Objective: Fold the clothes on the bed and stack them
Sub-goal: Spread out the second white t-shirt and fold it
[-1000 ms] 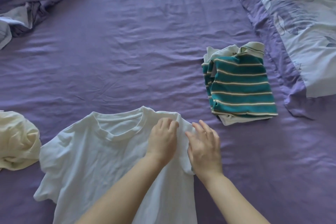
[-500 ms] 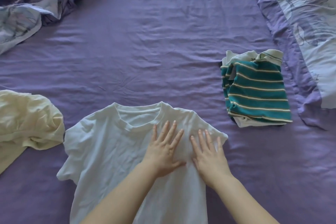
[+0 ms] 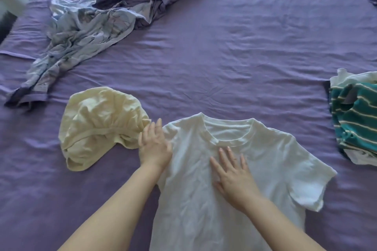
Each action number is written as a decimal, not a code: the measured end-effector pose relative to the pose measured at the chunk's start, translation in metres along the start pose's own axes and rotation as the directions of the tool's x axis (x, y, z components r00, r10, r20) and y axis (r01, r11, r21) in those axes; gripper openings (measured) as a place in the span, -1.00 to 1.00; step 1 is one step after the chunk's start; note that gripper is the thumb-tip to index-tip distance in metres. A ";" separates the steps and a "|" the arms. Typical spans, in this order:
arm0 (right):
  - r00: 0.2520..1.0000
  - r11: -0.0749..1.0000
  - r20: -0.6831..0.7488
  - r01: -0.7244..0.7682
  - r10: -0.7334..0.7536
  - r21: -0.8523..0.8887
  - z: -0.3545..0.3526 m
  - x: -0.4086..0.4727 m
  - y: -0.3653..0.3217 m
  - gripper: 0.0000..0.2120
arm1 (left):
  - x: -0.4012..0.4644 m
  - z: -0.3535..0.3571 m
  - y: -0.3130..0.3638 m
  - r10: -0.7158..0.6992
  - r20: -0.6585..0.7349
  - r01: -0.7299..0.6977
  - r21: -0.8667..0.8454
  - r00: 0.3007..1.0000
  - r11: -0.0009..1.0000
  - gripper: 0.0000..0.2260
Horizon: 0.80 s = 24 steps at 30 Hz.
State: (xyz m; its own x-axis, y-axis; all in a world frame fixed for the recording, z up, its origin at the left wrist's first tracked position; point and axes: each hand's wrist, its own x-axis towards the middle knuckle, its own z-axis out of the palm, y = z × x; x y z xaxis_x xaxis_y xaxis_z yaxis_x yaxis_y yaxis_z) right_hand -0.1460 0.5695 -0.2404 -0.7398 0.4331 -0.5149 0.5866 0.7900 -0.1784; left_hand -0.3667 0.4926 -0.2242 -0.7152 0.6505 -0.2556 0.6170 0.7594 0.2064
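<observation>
Hands flat, fingers straight, left hand [image 3: 154, 144] and right hand [image 3: 232, 171] pressing wrinkled white T-shirt [image 3: 265, 159], creased purple sheet [image 3: 224, 57]

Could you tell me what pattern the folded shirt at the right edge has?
Teal with thin cream stripes; the folded shirt shows only in the head view.

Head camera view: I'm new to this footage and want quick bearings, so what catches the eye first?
A white T-shirt lies spread flat on the purple bedsheet at bottom centre, with the right hand flat on its chest and the left hand at its left shoulder edge. A crumpled cream garment sits just left of it, and a folded teal striped shirt lies at the right edge.
</observation>
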 end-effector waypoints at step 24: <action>0.992 0.989 0.022 -0.122 0.125 -0.081 -0.035 0.081 -0.086 -0.40 | 0.022 -0.043 -0.060 0.128 0.143 -0.137 0.054 0.981 0.989 -0.51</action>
State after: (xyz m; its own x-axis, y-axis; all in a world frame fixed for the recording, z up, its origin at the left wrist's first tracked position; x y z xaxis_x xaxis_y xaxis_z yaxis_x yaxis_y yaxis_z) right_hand -0.2687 0.5519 -0.2373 -0.6537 0.5186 -0.5511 0.6442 0.7635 -0.0457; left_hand -0.4340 0.4620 -0.2013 -0.5760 0.7342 -0.3593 0.7259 0.6616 0.1882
